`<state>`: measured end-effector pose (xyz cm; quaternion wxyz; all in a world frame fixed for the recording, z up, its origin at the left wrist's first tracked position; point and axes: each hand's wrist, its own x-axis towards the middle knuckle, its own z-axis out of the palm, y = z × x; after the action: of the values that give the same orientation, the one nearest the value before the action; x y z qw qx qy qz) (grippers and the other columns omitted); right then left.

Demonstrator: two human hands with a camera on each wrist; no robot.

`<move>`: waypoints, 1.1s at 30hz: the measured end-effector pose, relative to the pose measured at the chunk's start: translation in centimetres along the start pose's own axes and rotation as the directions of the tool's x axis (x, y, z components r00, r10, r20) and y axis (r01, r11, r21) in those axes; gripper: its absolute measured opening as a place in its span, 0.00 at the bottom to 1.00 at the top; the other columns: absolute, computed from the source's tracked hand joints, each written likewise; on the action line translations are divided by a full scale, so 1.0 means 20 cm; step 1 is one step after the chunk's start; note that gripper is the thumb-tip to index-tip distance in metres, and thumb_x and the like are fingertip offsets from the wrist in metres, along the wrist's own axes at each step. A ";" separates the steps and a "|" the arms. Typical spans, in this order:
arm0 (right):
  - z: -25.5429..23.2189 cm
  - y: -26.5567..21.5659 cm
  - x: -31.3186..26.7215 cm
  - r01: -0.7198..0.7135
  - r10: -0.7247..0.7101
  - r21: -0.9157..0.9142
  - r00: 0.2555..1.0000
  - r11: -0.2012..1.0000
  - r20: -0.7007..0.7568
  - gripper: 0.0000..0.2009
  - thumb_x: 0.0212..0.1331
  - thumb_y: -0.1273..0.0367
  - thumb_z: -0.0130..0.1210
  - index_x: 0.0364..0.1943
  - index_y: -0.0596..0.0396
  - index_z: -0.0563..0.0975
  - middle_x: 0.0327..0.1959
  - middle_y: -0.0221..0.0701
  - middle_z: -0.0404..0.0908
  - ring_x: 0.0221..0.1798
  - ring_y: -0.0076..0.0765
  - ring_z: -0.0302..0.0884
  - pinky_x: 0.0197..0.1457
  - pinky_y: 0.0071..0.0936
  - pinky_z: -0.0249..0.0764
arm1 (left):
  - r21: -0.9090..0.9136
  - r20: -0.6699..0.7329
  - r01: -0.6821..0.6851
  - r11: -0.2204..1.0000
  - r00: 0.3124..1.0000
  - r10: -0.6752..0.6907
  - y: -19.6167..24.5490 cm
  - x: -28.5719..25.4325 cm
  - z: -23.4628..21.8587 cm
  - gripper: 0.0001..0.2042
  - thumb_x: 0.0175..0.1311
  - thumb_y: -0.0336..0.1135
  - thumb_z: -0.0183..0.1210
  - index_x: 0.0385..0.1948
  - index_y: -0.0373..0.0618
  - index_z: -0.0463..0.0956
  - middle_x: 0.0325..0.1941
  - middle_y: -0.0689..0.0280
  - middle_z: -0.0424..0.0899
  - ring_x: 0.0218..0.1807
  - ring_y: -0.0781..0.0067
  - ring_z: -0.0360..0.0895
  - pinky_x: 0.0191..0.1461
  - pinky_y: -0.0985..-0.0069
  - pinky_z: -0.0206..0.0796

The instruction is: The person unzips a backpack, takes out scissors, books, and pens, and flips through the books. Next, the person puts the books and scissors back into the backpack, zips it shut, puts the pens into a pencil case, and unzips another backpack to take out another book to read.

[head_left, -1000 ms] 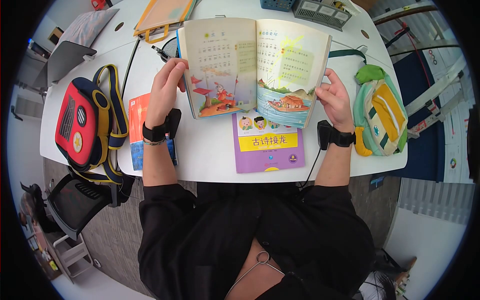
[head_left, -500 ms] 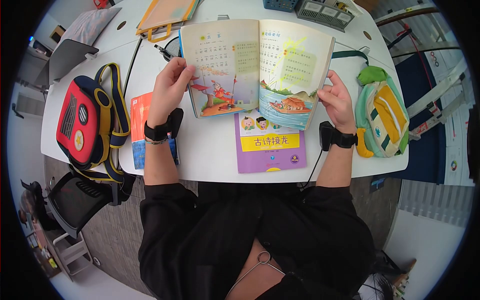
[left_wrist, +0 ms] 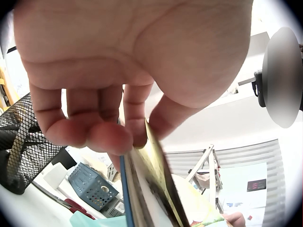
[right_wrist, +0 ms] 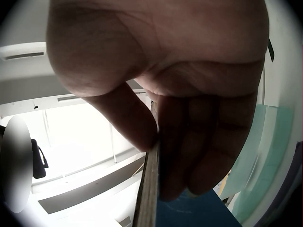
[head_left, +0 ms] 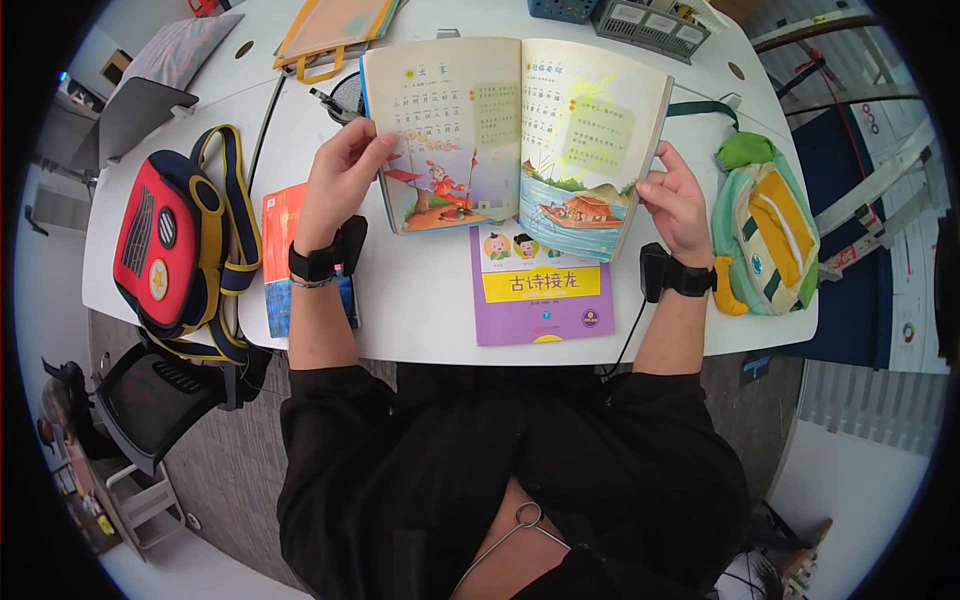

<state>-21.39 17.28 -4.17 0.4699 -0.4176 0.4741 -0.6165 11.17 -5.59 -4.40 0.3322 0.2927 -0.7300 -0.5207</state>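
Observation:
An illustrated book (head_left: 590, 150) is held up open above the table, its two pages printed with Chinese text and coloured pictures. My left hand (head_left: 345, 175) pinches its left edge, thumb on the page side and fingers toward the cover. In the left wrist view some page edges (left_wrist: 158, 175) fan out beside the thumb. My right hand (head_left: 678, 205) pinches the right edge; in the right wrist view the thumb presses one face of the page block (right_wrist: 150, 179) and fingers lie along the blue cover (right_wrist: 189, 213). A purple book (head_left: 540, 315) lies below, its top part hidden behind the held book.
At the left are a red backpack (head_left: 160, 245) and an orange-and-blue book (head_left: 285, 255). A green-and-yellow bag (head_left: 770, 230) lies at the right. Behind the held book stand a black mesh holder (head_left: 347, 95), a grey basket (head_left: 650, 28) and a blue basket (left_wrist: 92, 187).
The left page, darker and blurred a second ago, now lies brighter with its text sharper. Both hands keep their grip at the book's edges, nearly still.

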 end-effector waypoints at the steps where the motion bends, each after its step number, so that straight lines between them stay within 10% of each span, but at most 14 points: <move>1: 0.01 0.00 0.00 0.002 -0.002 -0.002 1.000 1.000 -0.012 0.19 0.60 0.74 0.51 0.56 0.57 0.64 0.34 0.33 0.84 0.39 0.21 0.77 0.49 0.20 0.65 | -0.006 0.045 0.010 1.000 0.999 -0.010 0.00 0.00 -0.01 0.09 0.67 0.35 0.57 0.33 0.38 0.75 0.25 0.73 0.75 0.28 0.88 0.67 0.31 0.86 0.59; 13: -0.01 0.01 0.00 0.012 -0.013 -0.044 1.000 0.999 -0.016 0.21 0.60 0.73 0.53 0.56 0.58 0.63 0.33 0.31 0.84 0.37 0.20 0.76 0.45 0.20 0.65 | 0.214 0.183 -0.035 0.976 0.983 -0.005 -0.03 -0.02 -0.03 0.11 0.60 0.37 0.65 0.37 0.37 0.83 0.37 0.68 0.74 0.31 0.82 0.63 0.36 0.83 0.59; 19: 0.00 0.01 0.00 0.018 -0.018 -0.030 1.000 0.999 -0.007 0.19 0.61 0.72 0.54 0.55 0.58 0.64 0.34 0.33 0.84 0.39 0.21 0.77 0.49 0.20 0.66 | -0.018 0.221 0.033 0.999 0.975 -0.028 -0.03 -0.02 -0.02 0.12 0.63 0.33 0.61 0.44 0.36 0.79 0.41 0.69 0.76 0.35 0.83 0.69 0.41 0.83 0.64; 33: 0.00 0.01 0.01 0.008 -0.008 -0.046 1.000 0.999 -0.004 0.19 0.60 0.73 0.54 0.55 0.57 0.65 0.35 0.33 0.84 0.38 0.20 0.78 0.48 0.19 0.67 | 0.049 0.321 -0.104 0.993 0.943 0.083 -0.04 -0.04 -0.05 0.10 0.60 0.26 0.56 0.43 0.40 0.80 0.35 0.69 0.75 0.33 0.81 0.66 0.39 0.81 0.61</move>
<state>-21.28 17.11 -4.41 0.4568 -0.4288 0.4876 -0.6080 12.63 -5.72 -5.04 0.2248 0.1804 -0.8037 -0.5206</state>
